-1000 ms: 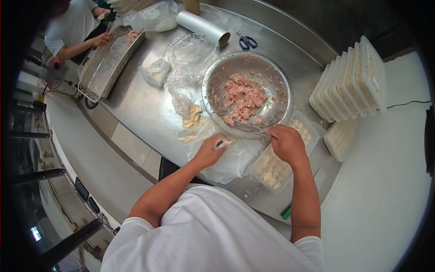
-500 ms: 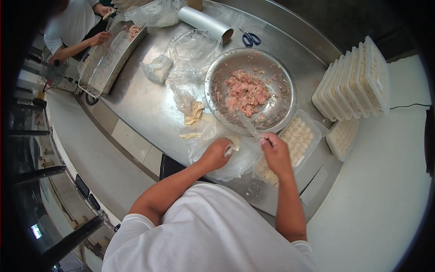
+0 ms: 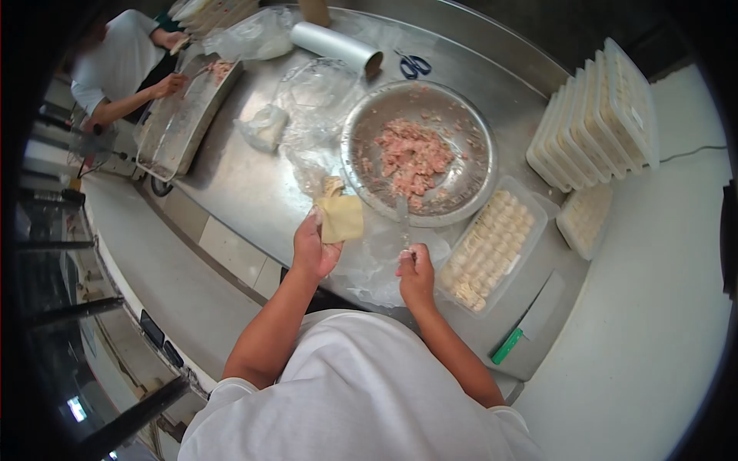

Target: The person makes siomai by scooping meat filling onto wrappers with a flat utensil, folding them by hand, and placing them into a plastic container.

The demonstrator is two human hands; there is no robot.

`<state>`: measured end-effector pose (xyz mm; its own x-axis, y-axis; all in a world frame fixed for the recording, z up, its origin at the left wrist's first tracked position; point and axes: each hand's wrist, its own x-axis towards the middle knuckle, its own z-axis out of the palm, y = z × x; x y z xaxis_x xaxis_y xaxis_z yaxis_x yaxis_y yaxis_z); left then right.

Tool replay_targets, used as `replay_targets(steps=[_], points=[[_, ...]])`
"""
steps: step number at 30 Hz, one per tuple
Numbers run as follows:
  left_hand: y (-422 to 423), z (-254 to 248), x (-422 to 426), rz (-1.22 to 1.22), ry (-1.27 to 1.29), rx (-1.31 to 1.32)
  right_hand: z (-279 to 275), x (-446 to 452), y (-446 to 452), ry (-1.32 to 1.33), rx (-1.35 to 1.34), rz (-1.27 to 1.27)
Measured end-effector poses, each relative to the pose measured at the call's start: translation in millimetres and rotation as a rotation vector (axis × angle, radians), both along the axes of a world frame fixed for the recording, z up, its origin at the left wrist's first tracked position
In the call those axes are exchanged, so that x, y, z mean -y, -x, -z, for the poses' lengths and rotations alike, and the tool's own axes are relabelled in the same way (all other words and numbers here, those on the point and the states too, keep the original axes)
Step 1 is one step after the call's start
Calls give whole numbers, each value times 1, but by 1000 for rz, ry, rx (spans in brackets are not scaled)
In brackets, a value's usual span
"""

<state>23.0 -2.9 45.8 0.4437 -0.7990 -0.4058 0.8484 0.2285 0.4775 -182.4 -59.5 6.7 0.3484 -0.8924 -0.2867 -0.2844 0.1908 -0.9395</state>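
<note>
My left hand (image 3: 314, 247) holds a square yellow wrapper (image 3: 342, 218), raised above the plastic bag (image 3: 377, 265). In my right hand (image 3: 416, 276) is a flat metal spatula (image 3: 403, 219), its blade pointing away from me over the near rim of the bowl. The large steel bowl (image 3: 480, 180) holds pink minced meat (image 3: 413, 156). Some loose wrappers (image 3: 333, 185) lie just beyond the one I hold. To the right of my right hand sits a clear tray of dumplings (image 3: 492, 250) in rows.
A green-handled knife (image 3: 509, 346) lies front right. Stacked trays (image 3: 592, 131) and a single tray (image 3: 583, 221) stand at right. Scissors (image 3: 413, 65) and a foil roll (image 3: 336, 48) lie at the back. A co-worker (image 3: 123, 61) works over a metal pan (image 3: 188, 131) at left.
My left hand has moved left and away from me and now shows a wrapper. My right hand has shifted left with the spatula, uncovering the dumpling tray and the green-handled knife.
</note>
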Motion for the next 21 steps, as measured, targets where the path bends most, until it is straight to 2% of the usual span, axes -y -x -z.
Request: replay_targets(steps=[1,3,5,7,8,9,11,15,17,21], points=[[-5,-11,-2,-56,72,-134,-1,1,2,-3,12,-19],[-11,-18,-1,-85,163,-102,-5,5,7,-46,163,-15],[-12,-21,6,-136,-54,24,-44,16,11,-53,169,-40],[-8,-35,14,-105,-80,-20,-73,29,19,641,-66,-260],[-5,-43,16,-60,-108,-69,-86,30,17,690,-25,-241],[-1,-49,17,-59,-103,-70,-93,32,18,694,-25,-240],[5,-56,19,50,27,-178,-99,37,23,800,-201,-371],[12,-43,23,54,-13,-142,-108,48,36,836,-283,-425],[17,-37,21,-67,-54,-97,-131,47,45,805,-368,-459],[13,-49,25,-171,-59,-31,-135,53,51,794,-288,-384]])
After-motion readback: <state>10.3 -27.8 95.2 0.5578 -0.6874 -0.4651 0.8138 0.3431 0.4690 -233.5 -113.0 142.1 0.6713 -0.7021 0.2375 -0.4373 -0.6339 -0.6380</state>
